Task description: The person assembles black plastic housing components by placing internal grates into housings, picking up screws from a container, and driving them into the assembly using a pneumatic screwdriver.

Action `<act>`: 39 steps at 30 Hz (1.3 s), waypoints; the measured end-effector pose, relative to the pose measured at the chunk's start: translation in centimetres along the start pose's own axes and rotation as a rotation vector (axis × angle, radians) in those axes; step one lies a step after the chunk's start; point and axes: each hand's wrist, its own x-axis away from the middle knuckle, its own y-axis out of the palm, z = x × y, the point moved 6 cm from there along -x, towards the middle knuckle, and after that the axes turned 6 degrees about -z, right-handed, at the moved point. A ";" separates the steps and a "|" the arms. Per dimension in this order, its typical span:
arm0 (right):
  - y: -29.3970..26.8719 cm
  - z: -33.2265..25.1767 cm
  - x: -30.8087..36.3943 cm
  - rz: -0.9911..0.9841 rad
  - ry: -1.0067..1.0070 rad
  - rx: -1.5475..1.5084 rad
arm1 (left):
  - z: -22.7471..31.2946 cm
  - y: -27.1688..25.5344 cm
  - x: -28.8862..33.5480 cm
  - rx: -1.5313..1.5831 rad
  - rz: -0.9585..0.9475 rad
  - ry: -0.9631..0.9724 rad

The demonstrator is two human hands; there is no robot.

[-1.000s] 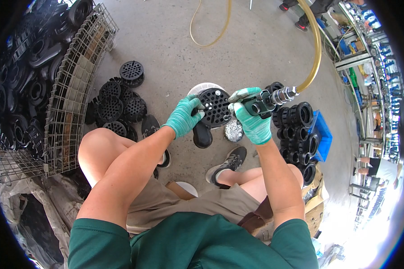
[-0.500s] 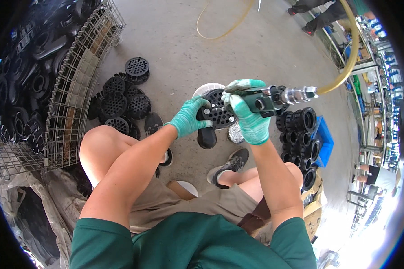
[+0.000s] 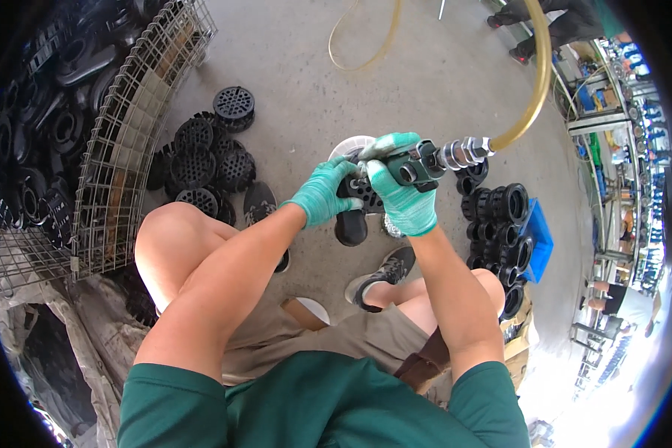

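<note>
The grey concrete floor (image 3: 291,97) fills the widest part of the frame. Along the left side stands a large wire cage (image 3: 116,175), heaped with black moulded parts (image 3: 67,127). At the far right runs a long shelf rack (image 3: 605,122) with many small items, too small to tell. At left of centre, a pile of round black grates (image 3: 194,164) lies on the floor. At right of centre there are stacked black rings (image 3: 500,231), and just beside them a blue crate (image 3: 541,243).

From the top edge, a yellowish hose (image 3: 543,67) curves down to a metal coupling (image 3: 467,152) on a dark green tool (image 3: 420,166). The right hand (image 3: 405,200), in a green glove, has its grip closed around this tool; the front end of the tool is hidden by the fingers. The left hand (image 3: 321,196), gloved also, has its grip on the black perforated part (image 3: 369,197), which is near the frame centre, between both hands. Below this part hangs a dark rounded piece (image 3: 351,228). Behind the hands a white round rim (image 3: 347,147) is partly visible.
</note>
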 end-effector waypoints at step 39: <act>0.9 0.4 -0.6 -0.107 -0.015 0.021 | -4.9 2.3 -1.1 0.407 0.011 0.020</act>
